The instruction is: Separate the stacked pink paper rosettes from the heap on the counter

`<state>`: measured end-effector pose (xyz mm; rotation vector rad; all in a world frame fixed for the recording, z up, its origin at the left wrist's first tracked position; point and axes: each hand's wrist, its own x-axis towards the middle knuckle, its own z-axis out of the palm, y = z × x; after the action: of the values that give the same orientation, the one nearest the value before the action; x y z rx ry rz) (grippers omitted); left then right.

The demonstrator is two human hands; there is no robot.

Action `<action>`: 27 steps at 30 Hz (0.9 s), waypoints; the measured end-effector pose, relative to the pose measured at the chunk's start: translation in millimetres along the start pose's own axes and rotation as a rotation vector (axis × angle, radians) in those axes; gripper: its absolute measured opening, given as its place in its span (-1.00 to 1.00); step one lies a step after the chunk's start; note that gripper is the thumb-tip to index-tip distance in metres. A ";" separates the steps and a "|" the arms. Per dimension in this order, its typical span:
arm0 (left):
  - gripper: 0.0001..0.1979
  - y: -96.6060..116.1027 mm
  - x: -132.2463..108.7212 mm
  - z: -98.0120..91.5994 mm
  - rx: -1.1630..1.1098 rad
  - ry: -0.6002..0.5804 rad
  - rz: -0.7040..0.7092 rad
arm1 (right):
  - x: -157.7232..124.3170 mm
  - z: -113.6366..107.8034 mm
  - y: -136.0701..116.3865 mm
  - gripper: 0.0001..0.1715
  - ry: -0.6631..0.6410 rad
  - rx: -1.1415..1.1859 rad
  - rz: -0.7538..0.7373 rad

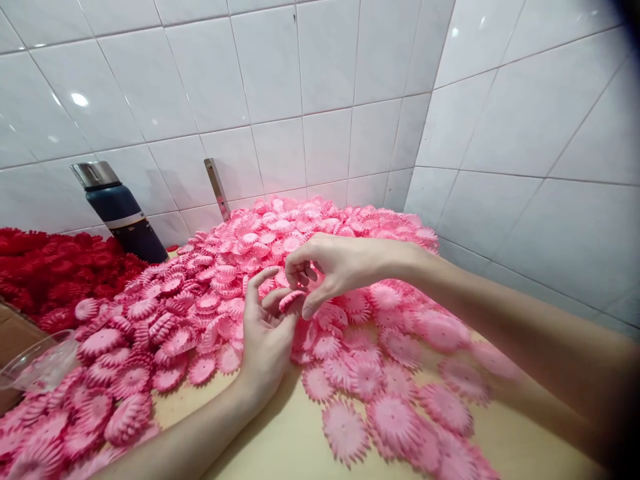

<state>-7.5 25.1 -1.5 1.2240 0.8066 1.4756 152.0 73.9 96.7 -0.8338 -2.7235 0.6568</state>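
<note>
My left hand (pixel 265 333) is raised, palm up, just over the front of a pile of pink fringed fabric discs (pixel 220 280). Between its thumb and bent fingers sits one small pink fringed disc (pixel 291 301), seen nearly edge-on. My right hand (pixel 333 267) comes in from the right with its fingers curled, and its thumb tip is close beside that disc. Whatever is between the right fingertips is too small or hidden to make out. More pink discs (pixel 345 427) lie loose on the pale yellow tabletop (pixel 270 440) below the hands.
A dark blue bottle (pixel 127 217) with a metal cap leans at the back left, beside a heap of red pieces (pixel 65 273). A narrow metal strip (pixel 217 187) stands against the tiled wall (pixel 270 80). At the left edge are a clear plastic container (pixel 45 360) and cardboard (pixel 15 333).
</note>
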 end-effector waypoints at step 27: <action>-0.84 -1.8 -0.9 -4.3 0.105 -0.039 0.001 | 0.7 5.5 -4.7 -0.84 0.226 0.014 0.026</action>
<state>-11.1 25.2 -4.5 1.3276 0.8660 1.4207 147.3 68.9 94.2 -0.8830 -2.5073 0.5498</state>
